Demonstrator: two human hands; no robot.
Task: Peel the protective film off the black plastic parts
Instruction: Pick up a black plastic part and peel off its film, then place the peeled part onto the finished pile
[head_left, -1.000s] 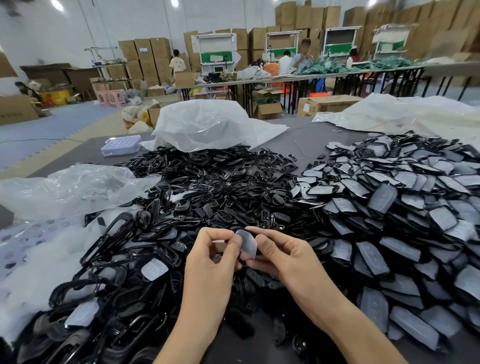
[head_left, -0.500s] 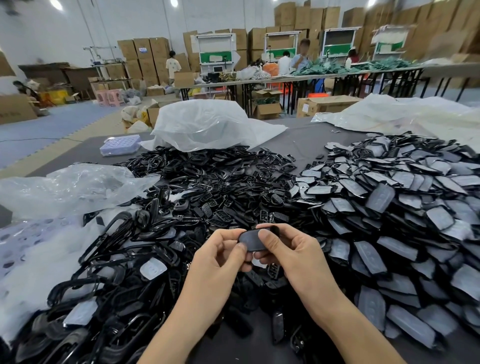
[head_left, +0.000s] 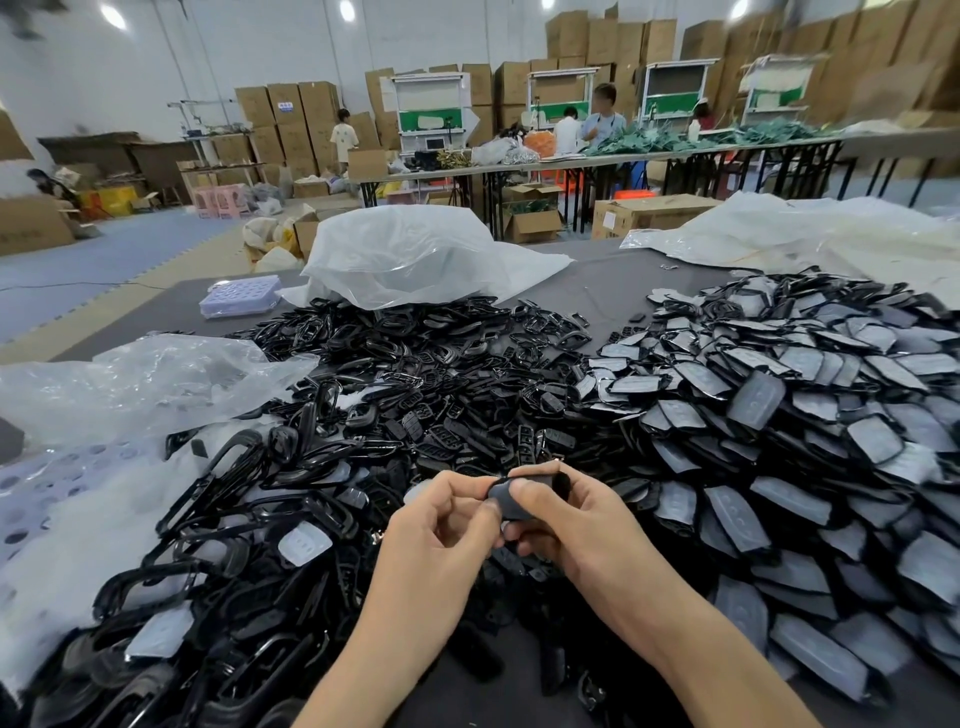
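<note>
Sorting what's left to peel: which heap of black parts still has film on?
The right-hand heap: its flat pieces show pale grey film; the middle heap is mostly bare glossy black.

Bright, even overhead ceiling lights (head_left: 112, 16); wide-angle bending at edges, soft blurred corners.

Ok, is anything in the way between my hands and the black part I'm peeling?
Nothing visible stands in the way. Both hands are on the black part: the left hand pinches its left end, and the right hand holds it with the thumb lying across its top face.
</note>
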